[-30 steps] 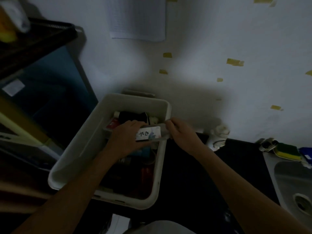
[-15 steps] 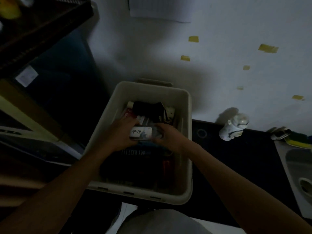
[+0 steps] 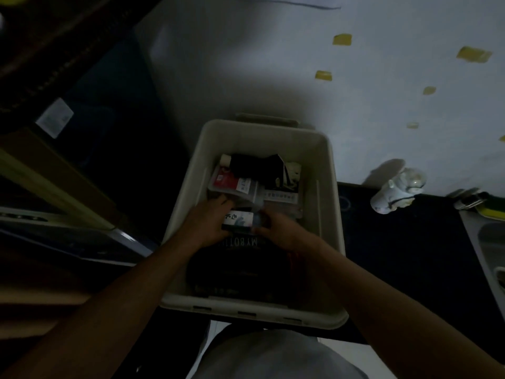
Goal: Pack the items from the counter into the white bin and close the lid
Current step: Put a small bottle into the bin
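Note:
The white bin (image 3: 329, 203) stands open at the counter's left end, against the wall. Inside lie a red and white packet (image 3: 231, 182), black items at the far end and a dark item with pale lettering (image 3: 240, 243) near the front. My left hand (image 3: 206, 224) and my right hand (image 3: 280, 231) are both down inside the bin, each gripping one end of a small white box (image 3: 238, 218) with dark writing. No lid is in view.
A white figurine (image 3: 396, 194) stands on the black counter (image 3: 404, 242) by the wall, right of the bin. A sink (image 3: 489, 242) with a yellow-green sponge (image 3: 492, 210) is at the far right. Dark shelving fills the left side.
Both hands have carried the small white box from the bin's right rim down into the bin. The camera has swung so the bin sits nearer the centre of view.

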Tool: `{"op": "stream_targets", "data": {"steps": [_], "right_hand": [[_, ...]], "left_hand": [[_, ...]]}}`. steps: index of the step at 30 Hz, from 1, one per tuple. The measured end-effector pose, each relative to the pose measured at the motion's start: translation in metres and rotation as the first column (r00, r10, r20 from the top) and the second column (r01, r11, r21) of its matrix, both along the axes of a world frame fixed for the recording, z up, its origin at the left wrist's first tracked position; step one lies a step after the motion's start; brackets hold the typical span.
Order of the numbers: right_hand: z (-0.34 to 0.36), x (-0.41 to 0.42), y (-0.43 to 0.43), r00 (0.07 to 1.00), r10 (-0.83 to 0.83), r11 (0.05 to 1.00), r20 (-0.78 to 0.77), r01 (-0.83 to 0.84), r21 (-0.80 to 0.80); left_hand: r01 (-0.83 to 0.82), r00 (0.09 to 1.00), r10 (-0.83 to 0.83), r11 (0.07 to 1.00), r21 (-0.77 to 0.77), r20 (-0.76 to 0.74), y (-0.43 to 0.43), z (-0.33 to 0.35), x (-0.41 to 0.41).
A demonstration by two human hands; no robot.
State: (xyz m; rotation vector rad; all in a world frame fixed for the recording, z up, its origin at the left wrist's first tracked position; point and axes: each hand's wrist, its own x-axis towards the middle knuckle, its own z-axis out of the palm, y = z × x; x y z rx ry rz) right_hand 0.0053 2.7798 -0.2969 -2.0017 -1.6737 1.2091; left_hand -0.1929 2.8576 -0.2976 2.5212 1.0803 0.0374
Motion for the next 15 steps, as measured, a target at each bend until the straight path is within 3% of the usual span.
{"op": "stream_targets", "data": {"steps": [8,15], "right_hand": [[-0.01,-0.012,0.003,0.986,0.036,0.999,0.164,-0.04,0.02],[-0.017,-0.019,0.001,0.978,0.047,0.998,0.206,-0.054,0.029]], "left_hand": [[0.014,0.977,0.002,0.997,0.076,-0.212,0.0,-0.012,-0.003],[0.037,0.965,-0.008,0.994,0.106,-0.262,-0.004,-0.013,-0.005]]}}
